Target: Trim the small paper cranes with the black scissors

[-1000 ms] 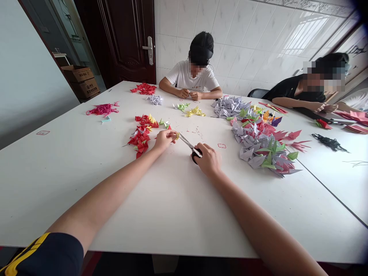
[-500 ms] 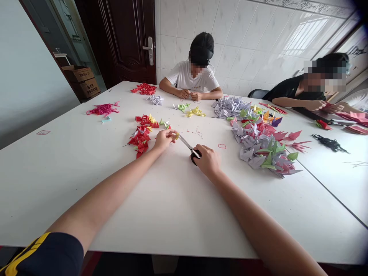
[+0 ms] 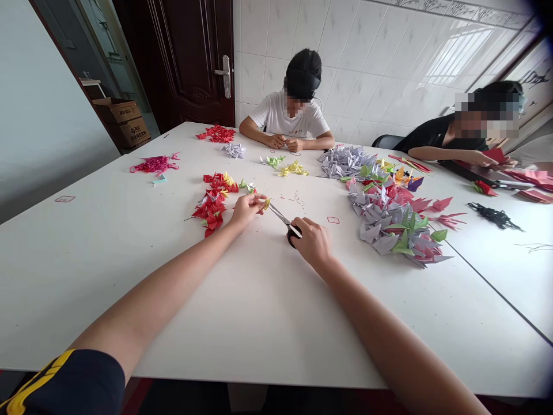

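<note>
My left hand (image 3: 246,208) pinches a small yellow folded paper piece (image 3: 266,203) just above the white table (image 3: 86,276). My right hand (image 3: 311,240) grips the black handles of a pair of scissors (image 3: 283,220), whose blades point left and meet the yellow piece. A cluster of red and yellow folded pieces (image 3: 215,202) lies just left of my left hand.
A large heap of grey, pink and green folded paper (image 3: 393,219) lies to the right. Smaller piles (image 3: 216,134) sit further back, with a pink string bundle (image 3: 154,165) at left. Two other people sit at the far side and right, working with their hands.
My hands and the scissors have barely shifted. The person at the right has lifted a red paper piece a little.
</note>
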{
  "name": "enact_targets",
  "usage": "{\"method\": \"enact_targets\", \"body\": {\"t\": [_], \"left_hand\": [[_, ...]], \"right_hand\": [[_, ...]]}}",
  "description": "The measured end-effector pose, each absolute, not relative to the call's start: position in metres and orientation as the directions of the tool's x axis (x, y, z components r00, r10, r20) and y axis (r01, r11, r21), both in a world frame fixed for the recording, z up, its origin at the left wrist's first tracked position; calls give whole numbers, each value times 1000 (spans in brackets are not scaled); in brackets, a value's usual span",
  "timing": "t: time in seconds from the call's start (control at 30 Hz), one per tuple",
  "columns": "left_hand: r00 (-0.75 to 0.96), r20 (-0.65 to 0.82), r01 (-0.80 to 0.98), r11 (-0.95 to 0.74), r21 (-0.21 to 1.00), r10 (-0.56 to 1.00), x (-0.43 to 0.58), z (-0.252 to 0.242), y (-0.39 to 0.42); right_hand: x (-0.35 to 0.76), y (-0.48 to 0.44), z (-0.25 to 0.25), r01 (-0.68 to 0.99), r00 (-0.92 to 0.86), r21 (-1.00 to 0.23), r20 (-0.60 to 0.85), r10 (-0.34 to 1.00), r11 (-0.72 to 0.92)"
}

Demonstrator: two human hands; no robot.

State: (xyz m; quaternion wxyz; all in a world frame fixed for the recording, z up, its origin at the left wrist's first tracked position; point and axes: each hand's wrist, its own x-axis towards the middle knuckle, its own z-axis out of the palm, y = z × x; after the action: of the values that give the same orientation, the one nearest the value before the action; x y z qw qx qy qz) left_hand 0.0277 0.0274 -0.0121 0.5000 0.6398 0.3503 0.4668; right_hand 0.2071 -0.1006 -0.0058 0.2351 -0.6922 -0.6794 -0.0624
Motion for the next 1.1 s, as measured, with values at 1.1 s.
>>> {"method": "enact_targets", "body": {"t": [1.1], "left_hand": [[246, 212, -139, -182, 974, 946, 31, -15, 31]], "right_hand": [[208, -101, -8, 941, 126, -338, 432, 893, 31]]}}
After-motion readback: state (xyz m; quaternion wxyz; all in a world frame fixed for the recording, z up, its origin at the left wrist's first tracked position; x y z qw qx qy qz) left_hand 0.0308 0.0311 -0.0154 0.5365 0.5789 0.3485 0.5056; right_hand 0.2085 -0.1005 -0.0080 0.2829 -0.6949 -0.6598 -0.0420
